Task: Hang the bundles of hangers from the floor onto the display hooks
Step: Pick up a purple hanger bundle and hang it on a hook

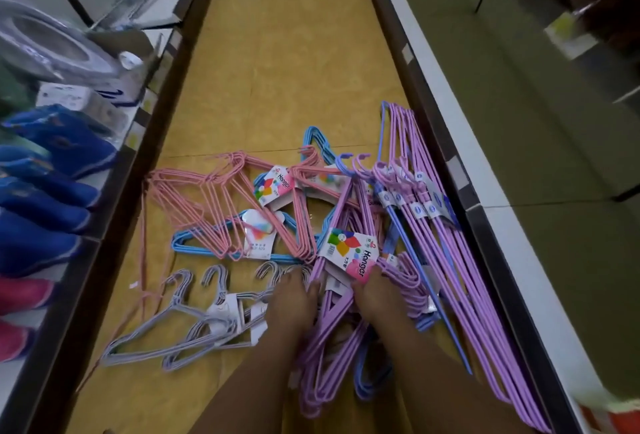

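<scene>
Both hands reach down to the purple hanger bundle on the floor, left hand and right hand flanking it, fingers curled around its wires; its long axis runs near-to-far between them.

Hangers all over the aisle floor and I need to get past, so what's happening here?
A person is bent over the pile with both hands on a purple hanger bundle: left hand on its wires, right hand at its label. Pink, blue and grey bundles lie on the floor; no display hooks show.
</scene>
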Tool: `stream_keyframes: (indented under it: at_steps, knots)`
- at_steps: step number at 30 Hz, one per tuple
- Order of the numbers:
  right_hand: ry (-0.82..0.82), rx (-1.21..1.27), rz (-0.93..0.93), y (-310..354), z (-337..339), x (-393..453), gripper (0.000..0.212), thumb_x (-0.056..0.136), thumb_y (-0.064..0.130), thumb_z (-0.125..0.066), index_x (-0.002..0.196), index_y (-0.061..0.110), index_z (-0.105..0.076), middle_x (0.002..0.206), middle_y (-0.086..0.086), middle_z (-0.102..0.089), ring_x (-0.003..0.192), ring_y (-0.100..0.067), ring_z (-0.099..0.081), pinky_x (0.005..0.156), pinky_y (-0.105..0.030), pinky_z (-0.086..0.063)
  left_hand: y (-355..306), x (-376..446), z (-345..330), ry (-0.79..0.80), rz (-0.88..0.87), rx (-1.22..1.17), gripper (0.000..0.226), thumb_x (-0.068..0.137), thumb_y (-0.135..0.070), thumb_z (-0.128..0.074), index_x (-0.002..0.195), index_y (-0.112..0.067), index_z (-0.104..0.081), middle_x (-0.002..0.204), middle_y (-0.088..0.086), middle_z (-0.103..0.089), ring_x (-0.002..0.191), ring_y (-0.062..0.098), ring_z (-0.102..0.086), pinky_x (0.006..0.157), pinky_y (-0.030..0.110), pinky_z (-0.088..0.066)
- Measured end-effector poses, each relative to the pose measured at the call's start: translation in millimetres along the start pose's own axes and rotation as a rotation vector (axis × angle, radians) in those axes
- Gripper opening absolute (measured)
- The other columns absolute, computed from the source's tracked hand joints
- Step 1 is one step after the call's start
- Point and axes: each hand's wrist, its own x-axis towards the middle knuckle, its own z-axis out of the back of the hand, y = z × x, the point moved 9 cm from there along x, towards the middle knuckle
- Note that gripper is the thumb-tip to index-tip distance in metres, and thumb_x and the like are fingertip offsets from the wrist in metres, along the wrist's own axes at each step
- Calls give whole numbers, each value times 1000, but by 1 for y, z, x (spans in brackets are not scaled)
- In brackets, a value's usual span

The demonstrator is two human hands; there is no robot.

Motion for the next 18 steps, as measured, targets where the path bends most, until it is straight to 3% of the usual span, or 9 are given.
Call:
stream_keyframes:
  at_steps: [3,7,18]
  knots:
    - [-51,1,-40,-4,-7,8,71,98,43,-41,149,9,-4,134,-15,-52,119,-34,-54,89,-39,-45,0,18,-17,11,-22,-59,53,95,-48,-40,140,-20,-40,137,6,-51,122,26,-50,99,41,-43]
    - [-150,-1,-48,-1,-7,9,71,97,37,-45,146,6,-5,126,-14,-58,111,-33,-59,81,-37,-47,-7,27,-29,12,-62,-99,46,97,-40,-43,140,-25,-38,133,5,-55,118,27,-54,93,37,-44]
    - [-169,121,-89,1,-2,8,73,94,28,-51,146,6,-6,122,-14,-60,108,-34,-60,79,-36,-47,-17,31,-17,-67,-68,117,25,97,-25,-38,113,-12,-53,108,14,-64,101,34,-59,81,43,-48]
